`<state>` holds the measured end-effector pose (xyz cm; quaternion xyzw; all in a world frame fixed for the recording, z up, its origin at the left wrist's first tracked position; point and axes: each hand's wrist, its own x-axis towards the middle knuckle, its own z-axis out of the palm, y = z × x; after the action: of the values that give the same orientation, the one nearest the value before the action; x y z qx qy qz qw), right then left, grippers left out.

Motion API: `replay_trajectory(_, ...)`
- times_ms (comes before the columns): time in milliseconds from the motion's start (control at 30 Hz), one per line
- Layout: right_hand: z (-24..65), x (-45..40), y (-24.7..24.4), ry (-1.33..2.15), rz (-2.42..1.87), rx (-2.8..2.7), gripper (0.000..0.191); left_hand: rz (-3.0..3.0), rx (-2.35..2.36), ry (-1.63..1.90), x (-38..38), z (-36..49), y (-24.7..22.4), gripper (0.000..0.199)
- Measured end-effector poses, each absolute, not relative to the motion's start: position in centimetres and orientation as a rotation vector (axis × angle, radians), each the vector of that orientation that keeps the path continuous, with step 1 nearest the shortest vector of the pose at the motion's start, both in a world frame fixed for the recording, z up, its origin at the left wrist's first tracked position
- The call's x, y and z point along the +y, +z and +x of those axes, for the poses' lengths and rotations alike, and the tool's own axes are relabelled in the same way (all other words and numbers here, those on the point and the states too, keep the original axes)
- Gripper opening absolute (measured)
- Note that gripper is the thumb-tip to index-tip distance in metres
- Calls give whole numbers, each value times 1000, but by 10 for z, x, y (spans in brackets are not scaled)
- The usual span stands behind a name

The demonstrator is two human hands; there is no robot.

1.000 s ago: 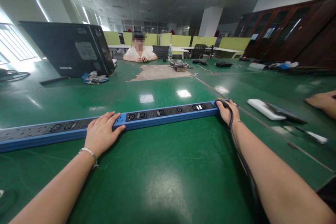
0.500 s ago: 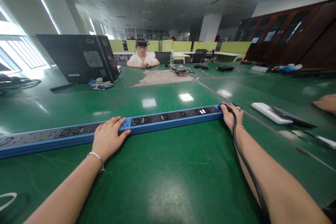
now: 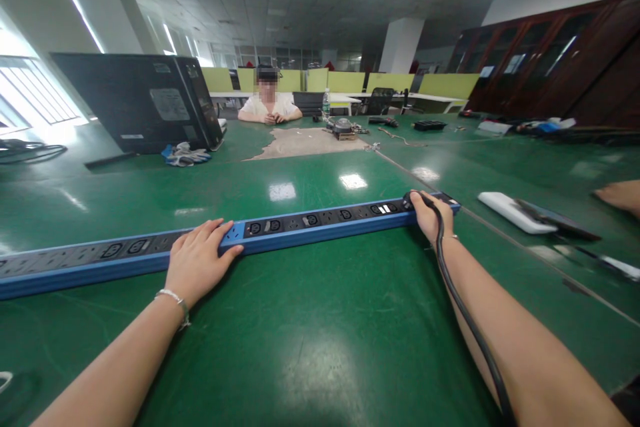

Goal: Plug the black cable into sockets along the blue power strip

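A long blue power strip with a row of black sockets lies across the table before me. My left hand rests over its middle, fingers across the top and thumb against the near side, gripping it. Near the strip's right end, my right hand pinches a black plug against the socket face. Whether the plug's pins are in a socket is hidden. From the plug a black cable runs back along my right forearm.
The green table carries a black computer case and gloves at the left. A white box-like object lies right. Another person sits across the table; someone's bare limb shows at the right edge.
My right hand and the plug have slid a little left along the power strip, uncovering more of its right end. My left hand still holds the same spot.
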<state>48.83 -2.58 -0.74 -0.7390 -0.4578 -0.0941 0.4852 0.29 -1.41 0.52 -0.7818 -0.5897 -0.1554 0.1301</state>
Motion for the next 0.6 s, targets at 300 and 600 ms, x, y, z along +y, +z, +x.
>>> replay_trajectory(300, 483, -28, -1, -213, -1865, -1113, 40, -2276, -1727, -449, -14, 3, 6, 55)
replay_trajectory(600, 484, -26, -15, -407, -1915, -1275, 37, -2282, -1743, -431, -15, 4, 7, 56)
